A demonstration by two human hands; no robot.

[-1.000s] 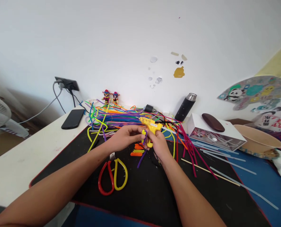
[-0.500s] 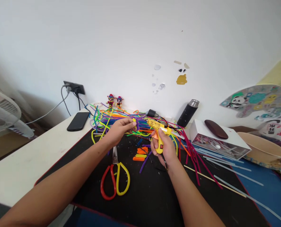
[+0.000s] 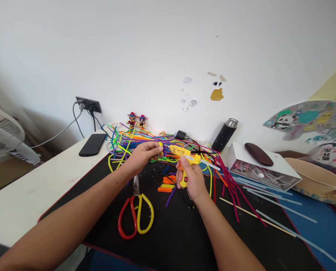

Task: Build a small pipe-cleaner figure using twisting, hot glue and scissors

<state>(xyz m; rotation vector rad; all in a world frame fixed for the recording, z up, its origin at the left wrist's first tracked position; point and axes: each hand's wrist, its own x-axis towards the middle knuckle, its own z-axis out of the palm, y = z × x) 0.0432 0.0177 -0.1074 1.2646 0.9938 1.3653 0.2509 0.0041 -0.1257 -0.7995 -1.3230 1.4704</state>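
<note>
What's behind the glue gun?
Behind the glue gun, coloured pipe cleaners lie in a loose heap. Whatever its body and the right hand cover can't be seen.

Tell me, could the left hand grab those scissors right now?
Probably yes: the scissors lie on the black mat, handles uncovered, though the left hand is pinching a small yellow-and-purple piece.

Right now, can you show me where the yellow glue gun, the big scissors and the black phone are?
Yellow glue gun point(image 3: 180, 151): head view, on its barrel.
Big scissors point(image 3: 136, 191): head view, on the metal just above the handles.
Black phone point(image 3: 92, 145): head view, mid-screen.
</note>
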